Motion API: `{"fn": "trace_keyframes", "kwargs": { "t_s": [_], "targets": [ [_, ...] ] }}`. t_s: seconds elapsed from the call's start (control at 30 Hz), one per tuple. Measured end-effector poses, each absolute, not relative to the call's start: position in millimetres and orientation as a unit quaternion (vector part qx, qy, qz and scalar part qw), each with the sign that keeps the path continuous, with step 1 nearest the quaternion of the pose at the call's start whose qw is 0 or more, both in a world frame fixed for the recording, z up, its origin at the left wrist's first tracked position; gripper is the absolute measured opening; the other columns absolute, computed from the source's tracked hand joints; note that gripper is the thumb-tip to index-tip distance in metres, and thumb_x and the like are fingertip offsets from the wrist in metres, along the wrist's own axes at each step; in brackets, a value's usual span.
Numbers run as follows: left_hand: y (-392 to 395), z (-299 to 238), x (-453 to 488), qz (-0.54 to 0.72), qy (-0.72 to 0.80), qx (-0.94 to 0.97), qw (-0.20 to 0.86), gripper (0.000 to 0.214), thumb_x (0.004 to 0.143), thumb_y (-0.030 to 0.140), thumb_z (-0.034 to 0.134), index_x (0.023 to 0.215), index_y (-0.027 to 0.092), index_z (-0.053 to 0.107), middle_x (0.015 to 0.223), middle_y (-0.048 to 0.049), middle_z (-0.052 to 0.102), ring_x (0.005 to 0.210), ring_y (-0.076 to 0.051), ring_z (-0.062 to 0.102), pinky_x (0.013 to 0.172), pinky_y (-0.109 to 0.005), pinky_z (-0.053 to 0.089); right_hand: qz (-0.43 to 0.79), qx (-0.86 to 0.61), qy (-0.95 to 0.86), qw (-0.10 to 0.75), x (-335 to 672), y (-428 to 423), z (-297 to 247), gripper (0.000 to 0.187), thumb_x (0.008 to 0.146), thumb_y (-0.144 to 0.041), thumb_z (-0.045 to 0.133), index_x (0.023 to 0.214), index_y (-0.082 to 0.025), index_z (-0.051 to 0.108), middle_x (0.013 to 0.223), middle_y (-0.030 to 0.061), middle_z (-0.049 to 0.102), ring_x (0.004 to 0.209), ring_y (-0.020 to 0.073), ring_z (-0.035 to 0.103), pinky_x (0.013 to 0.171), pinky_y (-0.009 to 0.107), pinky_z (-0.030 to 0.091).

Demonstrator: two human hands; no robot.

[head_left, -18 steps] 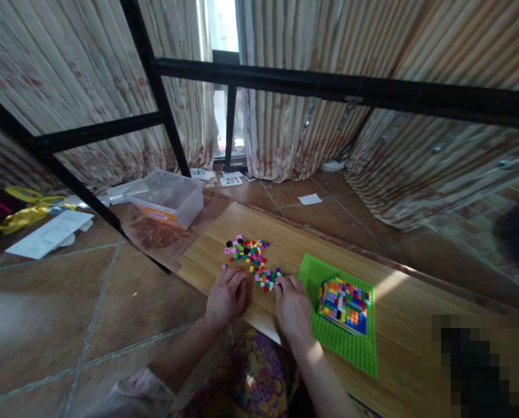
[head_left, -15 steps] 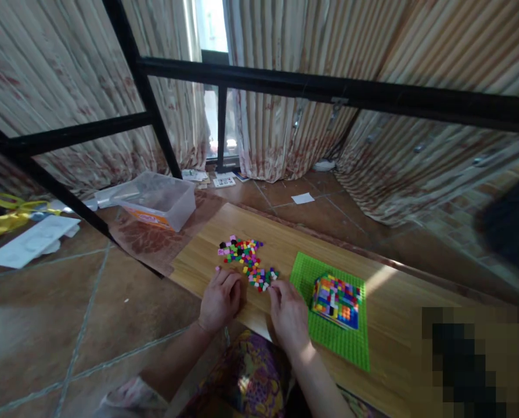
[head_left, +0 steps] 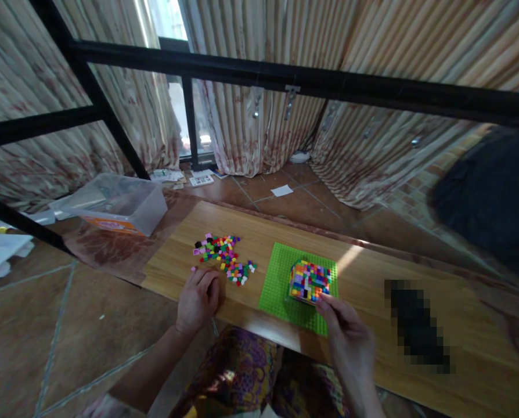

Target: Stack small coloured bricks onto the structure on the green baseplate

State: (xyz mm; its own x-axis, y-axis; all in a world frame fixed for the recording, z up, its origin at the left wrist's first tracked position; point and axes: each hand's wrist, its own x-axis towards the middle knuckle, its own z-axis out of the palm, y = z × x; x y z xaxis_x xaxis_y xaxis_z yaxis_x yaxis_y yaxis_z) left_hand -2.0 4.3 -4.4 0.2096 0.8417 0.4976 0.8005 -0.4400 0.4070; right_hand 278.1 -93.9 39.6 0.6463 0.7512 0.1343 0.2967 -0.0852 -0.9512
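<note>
My right hand (head_left: 349,331) is at the near right corner of a block of multicoloured toy bricks (head_left: 308,280), thumb and forefinger pinched together against it. Anything between those fingertips is too small to make out. The stacked bricks stand on a green studded baseplate (head_left: 271,290). My left hand (head_left: 198,296) rests at the table's near edge with its fingers curled in; what it holds, if anything, is hidden. Just beyond it lies a loose pile of small coloured bricks (head_left: 220,249), spread over the wood.
The wooden table (head_left: 251,238) runs across in front of me. A clear plastic box (head_left: 150,209) with an orange label stands at its left end. A blurred-out dark item (head_left: 418,325) lies on the right. A black metal frame (head_left: 224,67) and curtains (head_left: 277,35) rise behind.
My right hand has moved right, from the edge of the loose pile to the stacked bricks. My left hand has stayed beside the pile. The view has turned to the right.
</note>
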Motion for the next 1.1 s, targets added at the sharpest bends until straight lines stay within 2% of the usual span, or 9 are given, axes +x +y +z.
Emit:
{"fn": "trace_keyframes", "kwargs": {
  "t_s": [0.13,0.37,0.57,0.9,1.1],
  "targets": [
    [5.2,-3.0,-2.0,0.34,0.524,0.78,0.02,0.014,0.088,0.022,0.047,0.094,0.02,0.06,0.096,-0.0072,0.064,0.093,-0.021,0.06,0.095,-0.041,0.046,0.148,-0.703,-0.45,0.531,288.1,-81.4,44.1,0.023,0.08,-0.04,0.062,0.086,-0.02,0.072,0.094,0.007,0.071,0.085,0.019,0.066,0.075,0.031,0.052],
    [6.0,-4.6,-2.9,0.336,0.522,0.784,0.018,0.015,0.088,0.022,0.048,0.096,0.021,0.06,0.097,-0.0064,0.064,0.093,-0.021,0.06,0.105,-0.045,0.038,0.029,-0.718,-0.55,0.426,291.7,-51.8,41.9,0.026,0.086,-0.041,0.054,0.09,-0.022,0.07,0.089,0.0043,0.07,0.077,0.0167,0.063,0.073,0.031,0.049],
    [4.9,-3.5,-2.0,0.336,0.527,0.78,0.022,0.014,0.088,0.022,0.048,0.095,0.02,0.06,0.098,-0.007,0.064,0.094,-0.021,0.06,0.104,-0.044,0.04,-0.053,-0.68,-0.611,0.401,291.8,-46.3,37.0,0.022,0.089,-0.033,0.051,0.088,-0.022,0.07,0.09,0.0049,0.07,0.083,0.0173,0.061,0.076,0.032,0.048],
    [4.4,-3.4,-2.1,0.334,0.529,0.78,0.023,0.015,0.088,0.022,0.048,0.096,0.021,0.06,0.098,-0.0067,0.063,0.093,-0.021,0.06,0.1,-0.042,0.043,-0.06,-0.696,-0.609,0.375,290.0,-48.2,34.4,0.026,0.089,-0.038,0.05,0.087,-0.021,0.07,0.086,0.0049,0.069,0.079,0.0169,0.059,0.072,0.029,0.045],
    [4.2,-2.6,-1.9,0.332,0.529,0.781,0.023,0.015,0.088,0.022,0.048,0.095,0.021,0.061,0.098,-0.0069,0.064,0.094,-0.021,0.06,0.1,-0.041,0.043,-0.054,-0.699,-0.614,0.363,289.0,-48.6,36.3,0.025,0.09,-0.034,0.048,0.087,-0.021,0.069,0.086,0.0044,0.068,0.079,0.0164,0.058,0.073,0.029,0.044]
  ]
}}
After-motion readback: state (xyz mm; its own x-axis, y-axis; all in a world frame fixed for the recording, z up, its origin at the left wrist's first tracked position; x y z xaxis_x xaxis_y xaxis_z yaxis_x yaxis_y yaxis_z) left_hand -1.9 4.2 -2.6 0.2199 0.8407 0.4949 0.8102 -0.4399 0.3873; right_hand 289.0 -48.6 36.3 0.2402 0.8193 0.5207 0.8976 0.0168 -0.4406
